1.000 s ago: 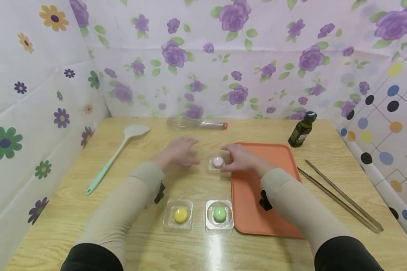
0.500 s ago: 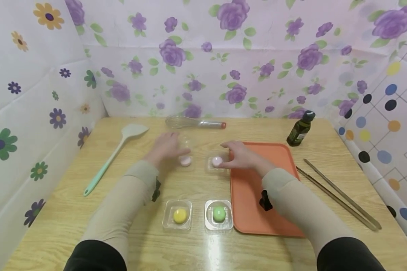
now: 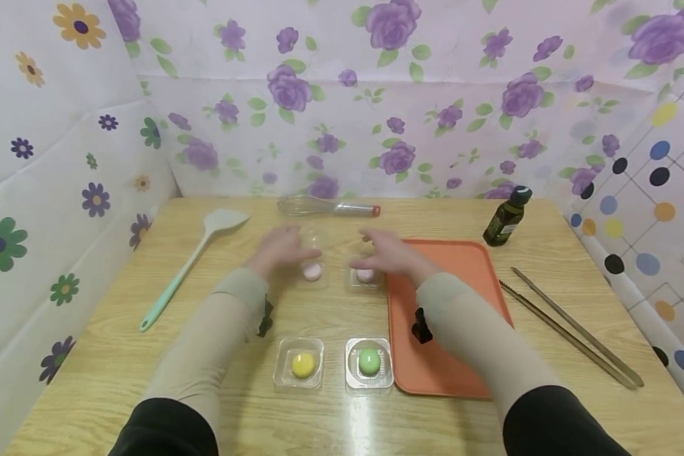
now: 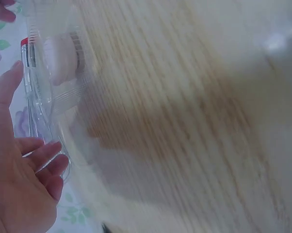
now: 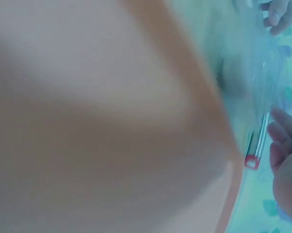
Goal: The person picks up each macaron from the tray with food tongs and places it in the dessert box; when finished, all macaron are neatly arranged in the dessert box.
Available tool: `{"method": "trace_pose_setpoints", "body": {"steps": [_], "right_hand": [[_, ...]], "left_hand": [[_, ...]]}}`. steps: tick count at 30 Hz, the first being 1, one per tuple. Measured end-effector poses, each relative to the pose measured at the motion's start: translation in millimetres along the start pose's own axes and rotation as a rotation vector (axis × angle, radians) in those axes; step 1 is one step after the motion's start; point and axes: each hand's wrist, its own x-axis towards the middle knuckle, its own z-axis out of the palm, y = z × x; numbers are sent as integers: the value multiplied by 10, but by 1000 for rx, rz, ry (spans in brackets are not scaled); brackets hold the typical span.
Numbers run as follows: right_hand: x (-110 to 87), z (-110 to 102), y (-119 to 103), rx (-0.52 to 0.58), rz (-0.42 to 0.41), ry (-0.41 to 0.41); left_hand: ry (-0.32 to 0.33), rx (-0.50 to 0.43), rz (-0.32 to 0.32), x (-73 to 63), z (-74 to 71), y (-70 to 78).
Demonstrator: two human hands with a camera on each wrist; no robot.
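My left hand (image 3: 279, 249) hovers with relaxed fingers just left of a clear plastic box holding a pale pink macaron (image 3: 312, 272). Its clear lid (image 3: 313, 237) stands folded back behind it. In the left wrist view, the thumb and fingers spread apart around nothing, with the macaron (image 4: 62, 58) beyond them. Over a second clear box, my right hand (image 3: 392, 255) reaches with thumb and fingers apart, partly covering another pale pink macaron (image 3: 365, 275). Nearer sit a yellow macaron (image 3: 303, 365) and a green macaron (image 3: 369, 361), each in a clear box.
An orange tray (image 3: 450, 354) lies under my right forearm. To its right are metal tongs (image 3: 576, 329), with a dark bottle (image 3: 507, 216) behind. A whisk (image 3: 330, 206) lies at the back, a spatula (image 3: 190, 266) at the left. Patterned cloth walls (image 3: 342, 114) enclose the table.
My left hand has drawn back to the left, uncovering the left pink macaron and its raised lid. My right hand has shifted left and slightly away, over the second pink macaron's box.
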Motion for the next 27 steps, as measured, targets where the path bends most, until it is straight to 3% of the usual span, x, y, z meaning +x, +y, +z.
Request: {"method": "trace_pose_setpoints", "body": {"steps": [9, 20, 27], "right_hand": [[299, 116, -281, 17, 88, -31], [348, 97, -421, 41, 134, -77], [358, 97, -446, 58, 124, -107]], "left_hand": [[-6, -21, 20, 34, 33, -40], [3, -32, 51, 55, 26, 8], [-11, -55, 19, 16, 12, 28]]}}
